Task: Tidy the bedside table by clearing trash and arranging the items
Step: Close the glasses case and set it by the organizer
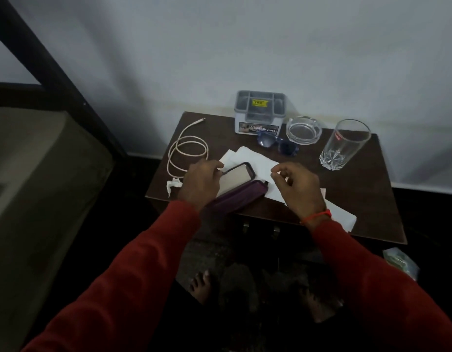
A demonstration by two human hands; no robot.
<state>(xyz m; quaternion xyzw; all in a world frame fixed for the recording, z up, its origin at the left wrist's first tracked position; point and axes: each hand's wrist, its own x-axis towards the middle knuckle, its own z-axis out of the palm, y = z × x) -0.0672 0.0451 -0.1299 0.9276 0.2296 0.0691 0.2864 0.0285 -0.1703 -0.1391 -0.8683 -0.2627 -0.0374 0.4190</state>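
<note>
A purple glasses case [239,198] lies open at the front of the dark wooden bedside table [367,199], its pale inner lid [235,177] facing up. My left hand [200,180] grips the lid's left corner. My right hand [297,189] hovers just right of the case, fingers curled and thumb and forefinger nearly touching over a sheet of white paper [258,158]; I cannot tell whether it pinches the sheet. A crumpled tissue [173,185] sits at the table's left front edge. Blue sunglasses [278,144] lie behind the paper.
A coiled white cable [188,148] lies at the left. At the back stand a grey organiser box [260,113], a glass ashtray [303,130] and a tall drinking glass [344,146]. More white paper [343,217] hangs over the front edge. A bed [42,161] is on the left.
</note>
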